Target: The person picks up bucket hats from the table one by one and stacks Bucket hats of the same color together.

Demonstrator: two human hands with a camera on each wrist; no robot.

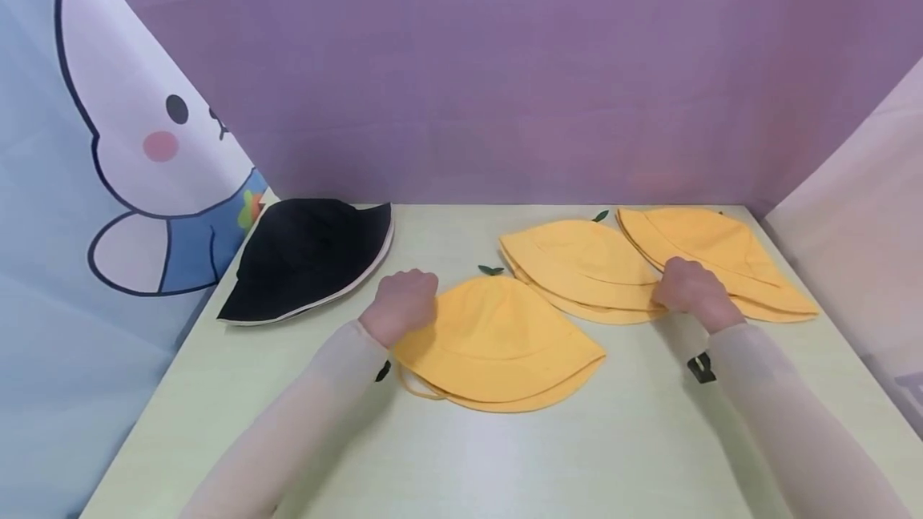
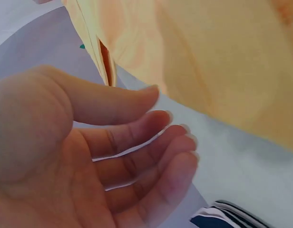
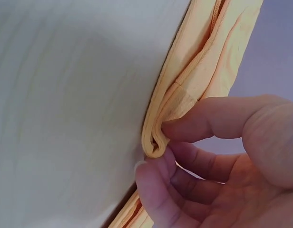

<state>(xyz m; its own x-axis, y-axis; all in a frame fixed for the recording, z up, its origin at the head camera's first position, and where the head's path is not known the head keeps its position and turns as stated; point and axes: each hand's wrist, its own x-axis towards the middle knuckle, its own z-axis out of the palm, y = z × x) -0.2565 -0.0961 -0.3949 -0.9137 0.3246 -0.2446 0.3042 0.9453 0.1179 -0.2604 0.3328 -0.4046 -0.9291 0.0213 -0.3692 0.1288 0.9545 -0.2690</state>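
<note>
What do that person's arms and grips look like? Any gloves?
The left sleeve and right sleeve are long, pale and plain, ending at the wrists. The left grip and right grip are bare: no gloves. A small black piece shows beside the left sleeve and a black clip-like piece beside the right.

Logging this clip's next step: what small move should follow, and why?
Probably lift the middle yellow cloth bucket hat slightly with the right hand, which pinches its folded brim, whereas the left hand holds nothing.
</note>
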